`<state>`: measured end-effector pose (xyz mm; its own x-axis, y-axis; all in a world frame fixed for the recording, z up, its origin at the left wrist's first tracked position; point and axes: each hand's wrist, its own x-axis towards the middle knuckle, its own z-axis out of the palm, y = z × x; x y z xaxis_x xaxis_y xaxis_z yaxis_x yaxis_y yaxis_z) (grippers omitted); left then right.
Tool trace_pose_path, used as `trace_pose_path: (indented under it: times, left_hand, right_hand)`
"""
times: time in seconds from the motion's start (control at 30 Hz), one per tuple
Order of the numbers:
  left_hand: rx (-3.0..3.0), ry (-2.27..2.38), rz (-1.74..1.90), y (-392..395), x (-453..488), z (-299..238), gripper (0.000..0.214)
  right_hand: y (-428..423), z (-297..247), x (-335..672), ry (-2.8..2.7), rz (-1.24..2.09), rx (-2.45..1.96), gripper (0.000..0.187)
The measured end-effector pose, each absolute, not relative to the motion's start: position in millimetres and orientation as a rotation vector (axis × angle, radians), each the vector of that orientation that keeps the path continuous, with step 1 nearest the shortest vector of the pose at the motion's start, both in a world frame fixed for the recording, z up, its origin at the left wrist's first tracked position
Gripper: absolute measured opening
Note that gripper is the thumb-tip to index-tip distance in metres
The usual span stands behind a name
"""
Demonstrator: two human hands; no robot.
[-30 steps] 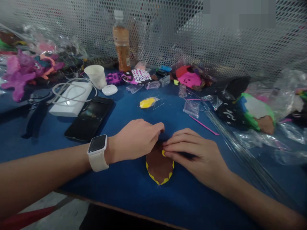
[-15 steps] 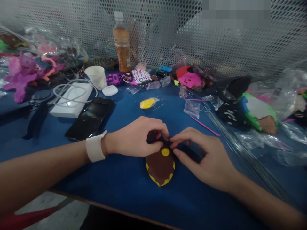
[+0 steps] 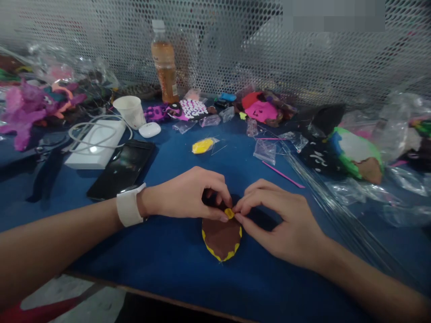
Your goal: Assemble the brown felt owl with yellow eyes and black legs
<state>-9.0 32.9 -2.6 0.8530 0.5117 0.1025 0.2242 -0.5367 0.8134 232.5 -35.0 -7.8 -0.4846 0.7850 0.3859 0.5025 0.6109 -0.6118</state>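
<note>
A flat brown clay oval [image 3: 221, 237] with a wavy yellow edge lies on the blue table, its pointed end toward me. On its upper part sits a small round piece of yellow clay [image 3: 229, 213]. My left hand [image 3: 191, 195], wearing a white wristband [image 3: 130, 206], has thumb and forefinger closed at the piece's left side. From the right, my right hand [image 3: 283, 220] pinches the piece's edge between thumb and forefinger. The fingers hide the far end of the oval.
Beyond my hands lies a wrapped yellow clay lump [image 3: 203, 146]. A black phone [image 3: 121, 170], white box with cable [image 3: 97, 148], paper cup [image 3: 130, 112] and drink bottle [image 3: 164, 67] stand left. Rightward are a pink stick [image 3: 283, 174], clear rods [image 3: 336, 206] and clay figures [image 3: 358, 150].
My fingertips have closed in on the round yellow piece, which now looks narrower and partly covered. The whole view has shifted slightly, moving the scene a little left.
</note>
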Motion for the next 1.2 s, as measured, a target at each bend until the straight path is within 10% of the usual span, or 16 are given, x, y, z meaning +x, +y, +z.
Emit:
trace_pose_path:
  times: [1.2]
  left_hand:
    - [2.101, 0.560, 0.465, 35.4, -11.8, -0.7, 0.005]
  right_hand:
    - [-31.4, -2.4, 237.0, -2.417, 0.359, -0.766, 0.014]
